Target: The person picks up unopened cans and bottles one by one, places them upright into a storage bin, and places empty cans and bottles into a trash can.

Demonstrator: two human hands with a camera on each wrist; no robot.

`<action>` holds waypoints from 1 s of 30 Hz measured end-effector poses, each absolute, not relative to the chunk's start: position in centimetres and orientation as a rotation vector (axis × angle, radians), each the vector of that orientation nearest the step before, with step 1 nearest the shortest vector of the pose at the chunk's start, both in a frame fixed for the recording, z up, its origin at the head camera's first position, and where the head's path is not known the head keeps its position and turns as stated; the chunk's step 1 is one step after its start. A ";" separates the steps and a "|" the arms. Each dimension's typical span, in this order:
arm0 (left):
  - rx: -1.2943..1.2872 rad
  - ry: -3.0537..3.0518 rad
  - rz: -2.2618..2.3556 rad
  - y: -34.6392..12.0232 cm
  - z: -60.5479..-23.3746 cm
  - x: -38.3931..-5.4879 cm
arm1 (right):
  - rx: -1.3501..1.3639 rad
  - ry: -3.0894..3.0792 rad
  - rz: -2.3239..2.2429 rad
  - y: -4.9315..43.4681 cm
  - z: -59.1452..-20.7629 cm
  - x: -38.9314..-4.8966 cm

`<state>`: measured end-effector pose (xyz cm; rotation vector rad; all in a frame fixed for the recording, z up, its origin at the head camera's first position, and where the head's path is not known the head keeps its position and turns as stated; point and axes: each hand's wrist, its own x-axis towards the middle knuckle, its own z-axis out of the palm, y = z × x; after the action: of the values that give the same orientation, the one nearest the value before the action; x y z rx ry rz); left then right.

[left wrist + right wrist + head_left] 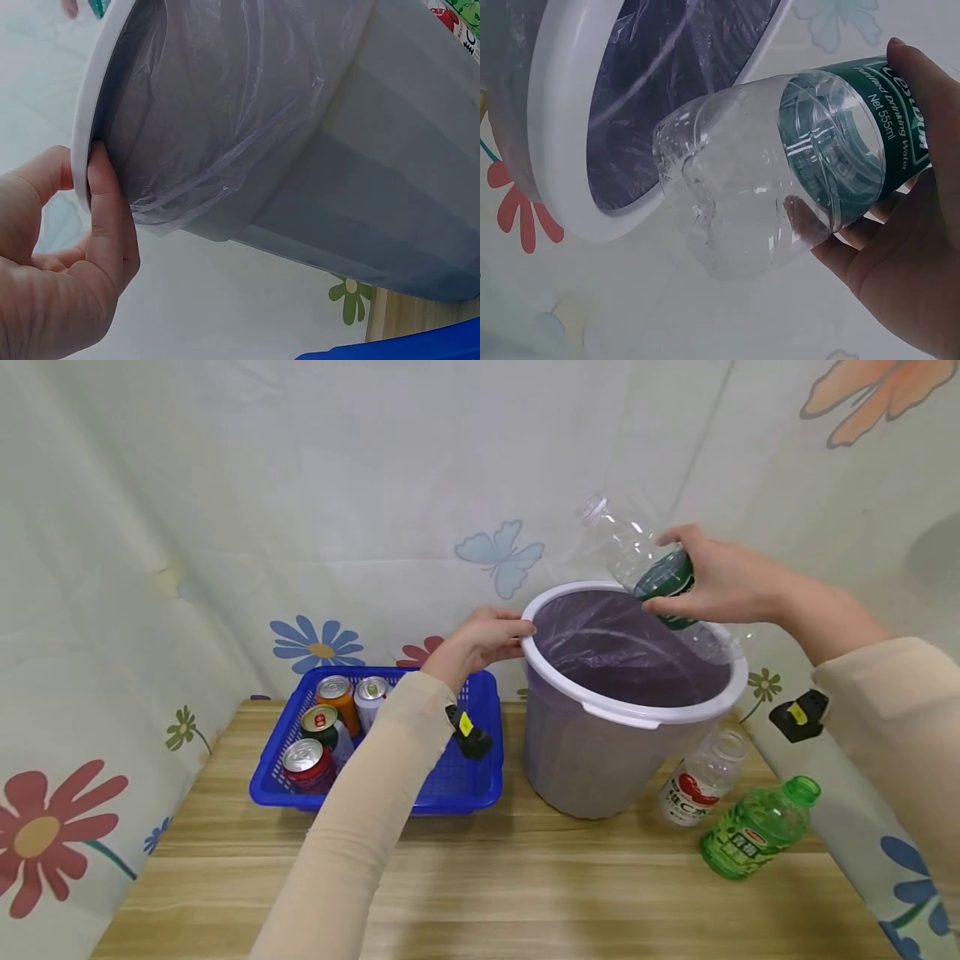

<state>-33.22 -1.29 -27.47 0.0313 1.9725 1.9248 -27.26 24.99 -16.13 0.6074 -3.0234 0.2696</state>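
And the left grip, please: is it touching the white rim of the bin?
Touching. The left wrist view shows it plainly: the left grip pinches the white rim, with the thumb on one side and fingers on the other.

At the far left corner of the desk (465, 885) sits a basket (491, 777), with four cans (306, 756) in its left part, two behind and two before. Right of it, near the far edge, stands a bin (585, 768), a bag (637, 652) inside. A bottle (701, 781) stands right of the bin's base; a second bottle (757, 831) lies just before and right of that, near the right edge. The left hand (487, 639) is at the bin's left rim; the right hand (723, 577) holds a third bottle (666, 581) above its far right rim. A wall (420, 527) rises behind the desk.
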 end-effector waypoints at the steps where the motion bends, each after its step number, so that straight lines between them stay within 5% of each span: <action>1: 0.031 1.972 1.926 -1.3 -27.5 -33.2 | 0.614 -3.027 0.271 24.9 -16.2 -27.2; 30: 0.022 1.971 1.934 -1.2 -27.5 -33.4 | 0.703 -3.096 0.216 24.0 -17.9 -27.4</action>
<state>-33.40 -1.25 -27.50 0.0220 1.9707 1.9340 -27.40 24.02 -17.89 0.7033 -3.0959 0.2160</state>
